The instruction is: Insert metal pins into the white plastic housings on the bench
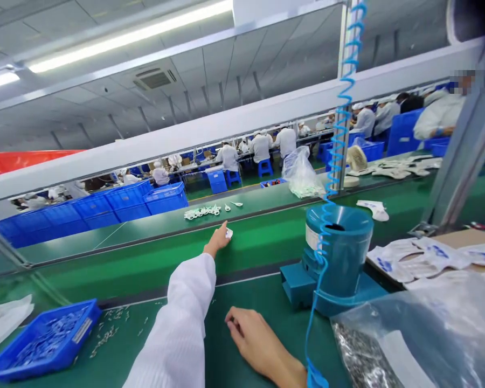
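Observation:
My left hand (218, 240), in a white sleeve, reaches out over the bright green belt. Its fingers are closed on a small white plastic part (229, 233), whose exact kind does not show. Just beyond the hand, a row of small white-and-green parts (202, 212) lies on the ledge, with a few loose ones to the right. My right hand (258, 339) rests on the dark green tabletop with its fingers curled in and nothing visible in them. Close to its right stands a teal machine with a round bowl (339, 248).
A blue tray (84, 318) of small blue parts sits at the left, beside scattered tiny pieces (105, 339). A coiled blue hose (343, 118) hangs before the machine. At right lie a clear bag of small metal parts (364, 355) and white printed pieces (424, 256). Co-workers sit beyond.

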Available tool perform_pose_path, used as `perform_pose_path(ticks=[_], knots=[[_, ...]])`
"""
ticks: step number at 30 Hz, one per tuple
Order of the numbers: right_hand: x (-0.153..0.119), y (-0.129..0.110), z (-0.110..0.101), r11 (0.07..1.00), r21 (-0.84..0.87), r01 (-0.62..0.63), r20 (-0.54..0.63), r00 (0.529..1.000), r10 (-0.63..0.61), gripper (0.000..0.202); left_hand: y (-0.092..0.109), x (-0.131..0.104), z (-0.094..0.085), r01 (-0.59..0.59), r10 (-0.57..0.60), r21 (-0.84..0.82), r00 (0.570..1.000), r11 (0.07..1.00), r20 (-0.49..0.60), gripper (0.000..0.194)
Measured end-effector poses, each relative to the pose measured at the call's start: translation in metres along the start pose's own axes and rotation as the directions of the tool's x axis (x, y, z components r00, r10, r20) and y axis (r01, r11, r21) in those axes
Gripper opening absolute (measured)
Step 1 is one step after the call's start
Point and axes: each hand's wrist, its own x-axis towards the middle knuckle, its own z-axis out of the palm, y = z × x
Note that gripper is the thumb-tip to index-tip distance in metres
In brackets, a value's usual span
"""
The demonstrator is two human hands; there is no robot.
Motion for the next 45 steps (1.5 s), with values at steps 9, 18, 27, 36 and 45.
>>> perform_pose_path(ticks=[9,18,27,36,45], knots=[[-0.003,0.008,0.006,1.0,-0.016,0.019,0.055,0.998,-0.018,0.026,0.009,-0.065,-0.027,-0.07,0.068,0.022,0.995,0.997,0.066,0.039],[0.024,0.013,0.036,0.938,-0.326,0.116,0.003,0.993,-0.121,0.04,-0.003,-0.379,-0.076,0.147,-0.147,0.062,0.989,0.987,-0.009,0.05],[0.059,0.012,0.045,0.874,-0.454,0.171,0.172,0.98,-0.103,0.023,0.008,-0.48,0.011,0.358,-0.405,-0.219,0.884,0.908,-0.233,0.059],[0.007,-0.02,0.018,0.838,-0.543,0.058,0.309,0.941,0.136,0.018,0.057,-0.423,0.031,0.16,-0.351,-0.63,0.917,0.76,-0.19,0.066],[-0.05,-0.072,0.003,0.968,-0.031,-0.25,0.36,0.9,0.244,0.012,0.032,-0.434,0.027,0.145,-0.184,-0.345,0.979,0.927,-0.083,0.088]])
